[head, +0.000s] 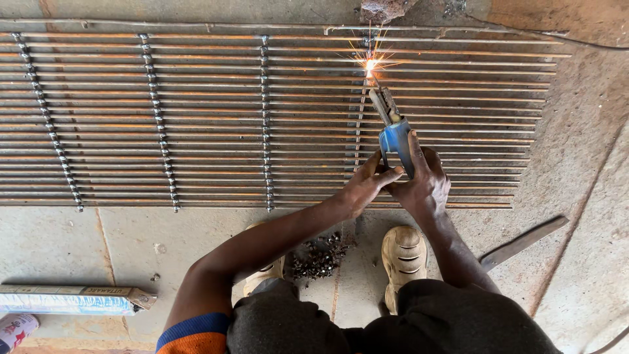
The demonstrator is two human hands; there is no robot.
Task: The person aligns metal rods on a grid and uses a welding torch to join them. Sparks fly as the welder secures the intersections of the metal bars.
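Observation:
A wide grille of rusty steel rods (216, 118) lies flat on the concrete floor, crossed by welded seams. My right hand (422, 180) grips a blue welding electrode holder (395, 134), whose rod points up to a bright spark (371, 64) on the grille's fourth cross seam. My left hand (368, 182) rests against the holder's base and the right hand, steadying it. Both forearms reach forward from my crouched body.
My two tan shoes (404, 259) stand on the floor beside a pile of spent rod stubs (320, 257). A long box of electrodes (75, 299) lies at the lower left. A flat metal bar (523, 242) lies at the right, a stone (383, 9) above the grille.

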